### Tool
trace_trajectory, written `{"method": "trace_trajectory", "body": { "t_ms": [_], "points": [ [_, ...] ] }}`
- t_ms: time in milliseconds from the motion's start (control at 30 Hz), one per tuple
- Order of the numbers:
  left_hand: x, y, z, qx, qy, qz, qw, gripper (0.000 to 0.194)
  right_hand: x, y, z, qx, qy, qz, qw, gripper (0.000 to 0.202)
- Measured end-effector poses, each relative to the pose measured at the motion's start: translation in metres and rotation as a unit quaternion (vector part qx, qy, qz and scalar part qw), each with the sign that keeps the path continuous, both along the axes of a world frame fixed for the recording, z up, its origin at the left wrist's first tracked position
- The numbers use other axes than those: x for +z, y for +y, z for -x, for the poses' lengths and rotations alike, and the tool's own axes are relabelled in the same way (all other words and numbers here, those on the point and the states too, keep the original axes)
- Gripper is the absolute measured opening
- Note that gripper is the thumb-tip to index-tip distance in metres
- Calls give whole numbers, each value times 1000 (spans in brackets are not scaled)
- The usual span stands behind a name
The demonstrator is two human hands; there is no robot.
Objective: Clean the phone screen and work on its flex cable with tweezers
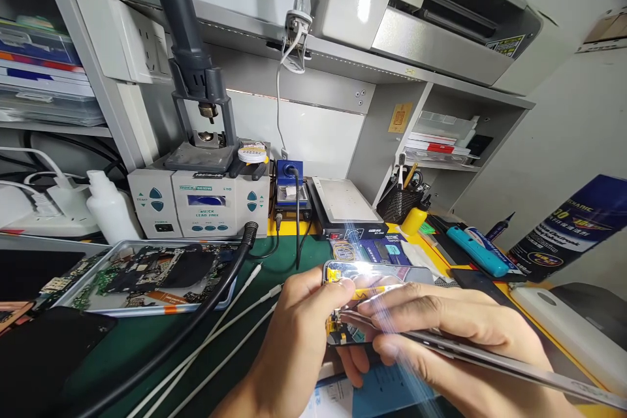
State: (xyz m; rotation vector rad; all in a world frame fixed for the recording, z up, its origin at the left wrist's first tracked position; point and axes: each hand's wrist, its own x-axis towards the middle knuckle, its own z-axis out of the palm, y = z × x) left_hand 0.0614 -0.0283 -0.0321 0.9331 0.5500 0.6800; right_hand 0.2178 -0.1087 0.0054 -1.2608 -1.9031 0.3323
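My left hand (296, 326) is closed around the left end of a phone screen (416, 272), thumb on top and fingertips showing below. Yellow flex cables and small connectors line that end, and the shiny back faces up. In my right hand (470, 320) is a pair of metal tweezers (519, 366), held between thumb and fingers. The tweezer tips point left, at the connectors near my left thumb; whether they grip anything I cannot tell. My right fingers hide much of the screen. Light glare streaks across both.
A tray (112, 255) of circuit boards lies left on the green mat, beside white cables (215, 336) and a black hose (206, 310). Behind stand a rework station (200, 209) and a flat heating plate (343, 201). A spray can (568, 228) is at right.
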Motion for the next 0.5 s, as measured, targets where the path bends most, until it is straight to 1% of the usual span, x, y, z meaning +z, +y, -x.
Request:
{"method": "trace_trajectory", "body": {
  "t_ms": [133,233,300,400,500],
  "points": [
    [-3,-1,1,-13,-6,-4,1000,28,0,-2,1,-9,9,-7,1000,25],
    [-3,-1,1,-4,-7,5,1000,27,1,0,3,-5,13,-1,1000,25],
    [-3,-1,1,1,-8,12,1000,26,1,2,3,0,12,-1,1000,27],
    [-4,0,1,-16,-20,14,1000,26,2,3,3,10,17,-11,1000,30],
    [-4,1,1,-20,-20,10,1000,27,2,1,3,19,20,-14,1000,32]
  ]
}}
